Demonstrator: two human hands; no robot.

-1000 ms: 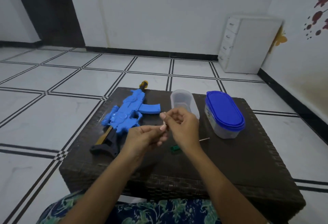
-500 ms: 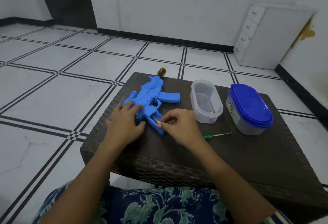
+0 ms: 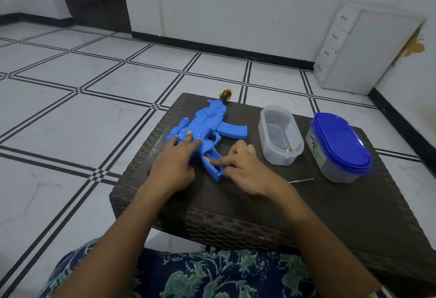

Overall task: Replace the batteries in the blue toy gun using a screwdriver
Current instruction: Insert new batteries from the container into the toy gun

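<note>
Left hand flat, pins toy gun. Right hand forefinger straight, presses battery into grip; seat level, check polarity.

so the toy gun lies on the left part of the table, muzzle over the far edge; open tub just right of it; lidded tub further right; screwdriver on the table nearer than both tubs; drawer unit on the floor far right

Screwdriver handle hidden under right grip; shaft shows at its 3 o'clock. Left grip covers rear of toy gun. Item in clear tub too small to tell.
</note>
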